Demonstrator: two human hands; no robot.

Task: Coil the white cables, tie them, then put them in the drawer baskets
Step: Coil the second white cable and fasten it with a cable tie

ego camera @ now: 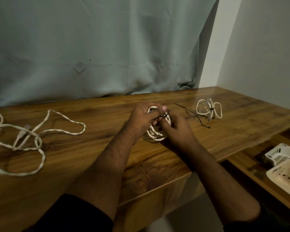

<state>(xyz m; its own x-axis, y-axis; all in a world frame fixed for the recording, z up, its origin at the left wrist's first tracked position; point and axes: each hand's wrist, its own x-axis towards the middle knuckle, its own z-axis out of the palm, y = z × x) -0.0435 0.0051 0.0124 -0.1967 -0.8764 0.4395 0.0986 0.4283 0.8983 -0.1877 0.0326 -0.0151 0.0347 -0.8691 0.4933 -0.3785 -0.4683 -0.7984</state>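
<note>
Coil (155, 131) sits on the worktop (90, 156) in both my hands: left hand (144, 118) curls round its top loops, right hand (176, 129) grips its right side, fingers (161, 122) pinching what looks like a black tie (165, 116) at the top. If the pinch slips, the loops could spring apart. Right of the coil lie a spare tie (192, 115) and a tied bundle (208, 109); far right, the baskets (285, 166). Left of it, a loose cable (40, 133) waits.

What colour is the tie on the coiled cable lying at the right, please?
Black, on the tied white cable; the head view shows it.
</note>
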